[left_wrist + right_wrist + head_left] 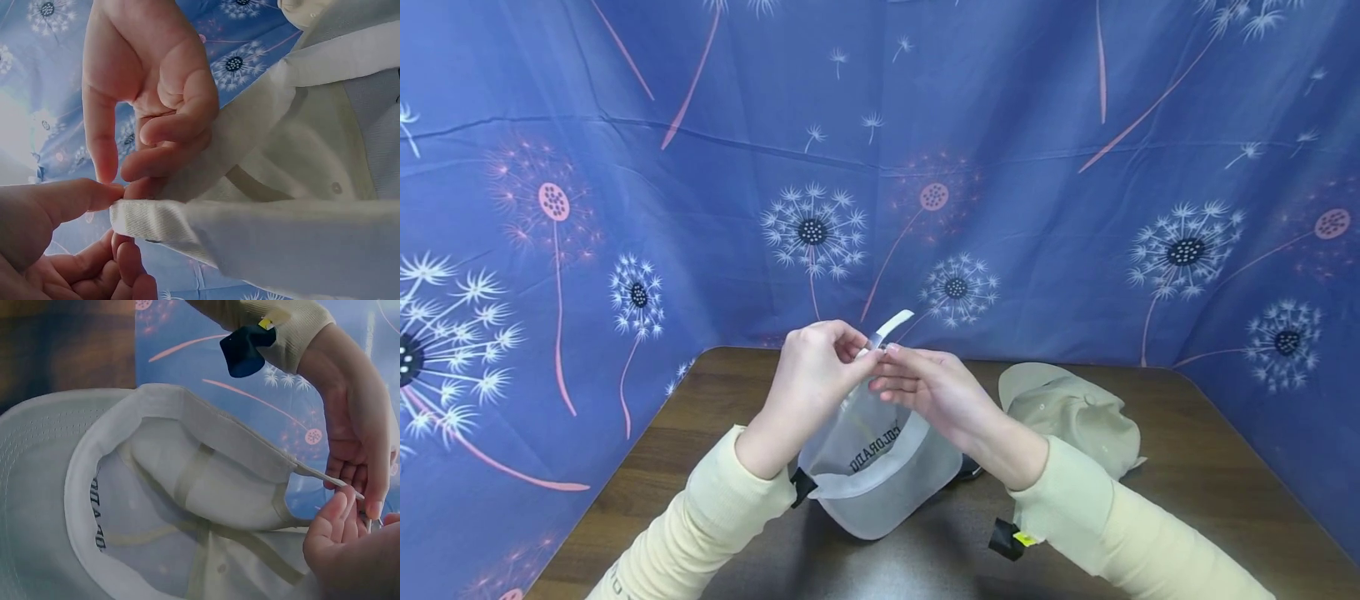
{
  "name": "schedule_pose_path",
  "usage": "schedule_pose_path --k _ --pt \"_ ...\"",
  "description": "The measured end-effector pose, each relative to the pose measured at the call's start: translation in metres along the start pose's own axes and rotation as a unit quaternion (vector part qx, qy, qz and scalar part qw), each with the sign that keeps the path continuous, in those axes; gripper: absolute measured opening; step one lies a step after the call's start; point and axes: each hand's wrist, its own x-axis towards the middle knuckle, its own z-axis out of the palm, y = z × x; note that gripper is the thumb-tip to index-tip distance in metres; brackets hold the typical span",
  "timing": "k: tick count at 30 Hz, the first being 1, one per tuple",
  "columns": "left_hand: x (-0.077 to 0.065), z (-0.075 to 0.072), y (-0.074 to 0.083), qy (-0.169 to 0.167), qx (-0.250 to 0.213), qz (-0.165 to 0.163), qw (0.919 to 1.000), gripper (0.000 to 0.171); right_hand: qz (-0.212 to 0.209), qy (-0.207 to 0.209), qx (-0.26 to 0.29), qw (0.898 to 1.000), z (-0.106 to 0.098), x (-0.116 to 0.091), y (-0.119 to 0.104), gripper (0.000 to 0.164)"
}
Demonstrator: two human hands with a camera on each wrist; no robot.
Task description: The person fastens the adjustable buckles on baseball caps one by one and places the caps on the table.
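Observation:
A pale baseball cap hangs upside down below both hands, its inside toward me, with dark COLORADO lettering showing reversed. My left hand pinches the cap's back strap between thumb and fingers. On the strap's other side, my right hand pinches it too, with fingertips meeting the left ones. A white strap end sticks up above the fingers, beside a small shiny piece that looks like a buckle. In the right wrist view, the sweatband and inner seams show; fingers partly hide the fastening.
A beige cap lies on the brown wooden table to the right. Blue dandelion-print cloth hangs behind and along both sides. Small black devices sit at both wrists, one below the right sleeve.

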Motion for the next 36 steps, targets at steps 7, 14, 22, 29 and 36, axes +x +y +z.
schedule_pose_path --k 7,14,22,29,36 --pt "-0.002 0.006 0.002 0.020 0.058 0.039 0.9974 0.008 0.054 0.049 0.015 0.997 0.005 0.003 0.002 0.041" --pt "-0.007 0.011 0.007 0.049 0.094 0.079 0.9912 0.010 0.061 0.078 0.026 0.995 0.008 0.004 0.003 0.030" --pt "-0.010 0.013 0.010 0.064 0.096 0.101 0.9881 0.014 0.042 0.089 0.035 0.994 0.010 0.003 0.004 0.023" --pt "-0.013 0.008 0.008 0.040 0.052 0.088 0.9939 0.021 0.031 0.095 0.026 0.995 0.010 0.001 0.003 0.021" --pt "-0.014 0.005 0.006 0.033 0.035 0.097 0.9942 0.020 0.030 0.095 0.030 0.995 0.010 0.000 0.001 0.021"
